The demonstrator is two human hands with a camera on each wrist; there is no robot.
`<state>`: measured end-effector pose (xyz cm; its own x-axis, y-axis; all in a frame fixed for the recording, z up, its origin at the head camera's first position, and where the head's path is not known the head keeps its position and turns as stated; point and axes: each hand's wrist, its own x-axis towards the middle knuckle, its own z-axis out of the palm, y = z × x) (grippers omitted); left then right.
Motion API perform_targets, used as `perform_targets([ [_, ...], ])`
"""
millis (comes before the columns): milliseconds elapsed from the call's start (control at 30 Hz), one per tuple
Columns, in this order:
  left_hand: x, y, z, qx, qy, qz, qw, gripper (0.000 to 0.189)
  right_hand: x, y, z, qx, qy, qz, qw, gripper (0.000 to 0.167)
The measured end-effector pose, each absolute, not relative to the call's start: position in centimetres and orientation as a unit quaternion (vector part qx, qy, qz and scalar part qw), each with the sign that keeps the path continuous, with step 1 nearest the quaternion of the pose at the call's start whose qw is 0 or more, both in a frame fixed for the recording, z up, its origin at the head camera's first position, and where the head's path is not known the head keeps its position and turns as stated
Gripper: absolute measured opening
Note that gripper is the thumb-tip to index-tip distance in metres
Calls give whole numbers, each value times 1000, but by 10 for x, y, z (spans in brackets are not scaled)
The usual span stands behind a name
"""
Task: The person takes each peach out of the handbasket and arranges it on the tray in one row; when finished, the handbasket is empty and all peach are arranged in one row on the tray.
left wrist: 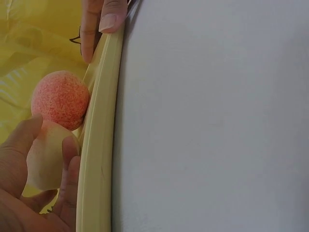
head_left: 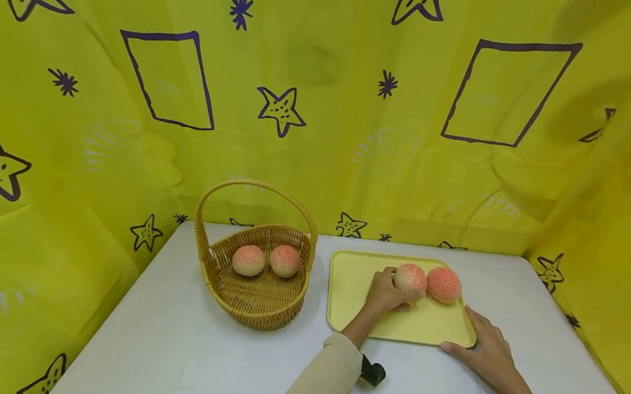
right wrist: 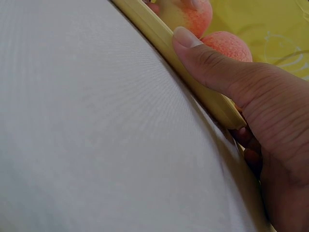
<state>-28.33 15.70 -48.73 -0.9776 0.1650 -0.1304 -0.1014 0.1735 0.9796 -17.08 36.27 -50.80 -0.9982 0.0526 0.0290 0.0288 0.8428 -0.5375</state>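
Note:
My left hand point(head_left: 387, 292) curls its fingers and thumb round a pale pink-tipped peach point(head_left: 411, 278) over the yellow tray point(head_left: 349, 297). In the left wrist view, thumb and fingers close on the sides of that peach point(left wrist: 46, 159). Right beside it lies a redder peach point(head_left: 444, 285), near the tray's right side. My right hand point(head_left: 488, 349) grips the tray's near right corner. In the right wrist view its thumb point(right wrist: 207, 60) lies along the tray rim point(right wrist: 159, 36), with the other fingers partly hidden under the corner.
Left of the tray stands a wicker basket point(head_left: 257, 320) with a tall arched handle, two peaches inside it point(head_left: 249, 260). A white cloth point(head_left: 216, 361) covers the table, and yellow printed curtains point(head_left: 317, 179) rise behind and at both sides. Black straps or devices show near both wrists.

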Motion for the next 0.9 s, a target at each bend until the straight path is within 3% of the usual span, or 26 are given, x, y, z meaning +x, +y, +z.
perform_targets([
  [567, -277, 146, -490, 15, 724, 677, 131, 72, -172, 367, -511, -12, -960, 279, 26, 102],
  [900, -265, 139, -490, 15, 744, 661, 96, 73, -172, 366, -510, -8, -960, 278, 27, 101],
])
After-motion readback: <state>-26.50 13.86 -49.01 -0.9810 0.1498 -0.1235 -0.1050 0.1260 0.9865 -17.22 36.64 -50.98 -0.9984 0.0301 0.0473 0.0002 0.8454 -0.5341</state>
